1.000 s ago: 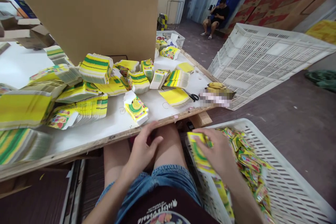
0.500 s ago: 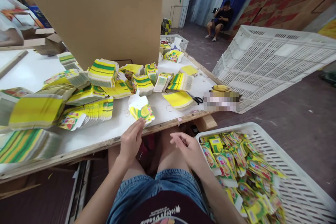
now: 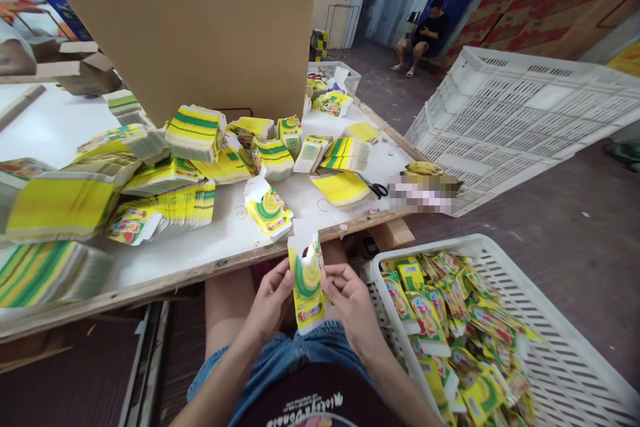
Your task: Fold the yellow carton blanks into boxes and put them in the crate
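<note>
A yellow-and-green printed carton (image 3: 307, 278) hangs over my lap, its white end flap up. My left hand (image 3: 273, 297) pinches its left edge, and my right hand (image 3: 349, 297) pinches the right edge. Just beyond, on the table (image 3: 235, 240), lies a small pile of similar flat cartons (image 3: 270, 209). Bundles of folded yellow and green cartons (image 3: 65, 203) cover the table's left side. At my right, a white basket (image 3: 487, 247) holds many yellow cartons (image 3: 450, 310).
Black-handled scissors (image 3: 379, 190) and bananas (image 3: 424, 172) lie near the table's right edge. White crates (image 3: 525, 120) stand beyond it. A tall cardboard sheet (image 3: 190, 27) rises behind the bundles. A person (image 3: 426, 33) sits in the background.
My left hand has drawn back from the small pile with one carton. The right hand has come in from the right and now holds its other edge.
</note>
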A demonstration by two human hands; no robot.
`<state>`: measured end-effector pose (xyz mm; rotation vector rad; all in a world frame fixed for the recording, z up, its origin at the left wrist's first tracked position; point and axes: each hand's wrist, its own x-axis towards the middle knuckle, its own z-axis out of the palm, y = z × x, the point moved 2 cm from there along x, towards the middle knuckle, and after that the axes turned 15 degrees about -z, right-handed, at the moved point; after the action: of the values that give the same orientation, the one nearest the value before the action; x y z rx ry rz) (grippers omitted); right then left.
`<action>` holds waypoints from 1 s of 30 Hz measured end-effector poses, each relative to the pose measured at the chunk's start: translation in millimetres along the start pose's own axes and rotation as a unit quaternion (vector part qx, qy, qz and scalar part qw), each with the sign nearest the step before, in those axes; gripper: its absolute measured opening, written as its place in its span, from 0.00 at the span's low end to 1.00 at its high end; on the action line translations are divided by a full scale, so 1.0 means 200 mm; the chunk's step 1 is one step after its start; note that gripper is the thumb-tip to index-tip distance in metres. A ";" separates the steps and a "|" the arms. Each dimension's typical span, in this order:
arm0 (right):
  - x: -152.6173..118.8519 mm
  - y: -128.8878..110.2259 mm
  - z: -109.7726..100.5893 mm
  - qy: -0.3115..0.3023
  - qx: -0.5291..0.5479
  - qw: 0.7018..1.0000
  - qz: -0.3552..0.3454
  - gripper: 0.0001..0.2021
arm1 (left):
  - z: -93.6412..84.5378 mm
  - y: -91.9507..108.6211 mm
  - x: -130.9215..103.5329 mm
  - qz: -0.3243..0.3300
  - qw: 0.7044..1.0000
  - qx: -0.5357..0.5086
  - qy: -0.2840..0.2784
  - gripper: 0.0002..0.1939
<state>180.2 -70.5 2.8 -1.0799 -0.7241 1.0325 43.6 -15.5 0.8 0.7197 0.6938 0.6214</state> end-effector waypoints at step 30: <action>0.06 -0.13 -0.06 -0.175 -0.116 0.976 -0.060 0.10 | 0.02 0.06 -0.07 -0.029 0.992 0.108 -0.063 0.17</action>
<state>203.3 -66.6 23.0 -1.0465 -1.2049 1.0642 34.6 -20.9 16.9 0.9282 0.6676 0.4481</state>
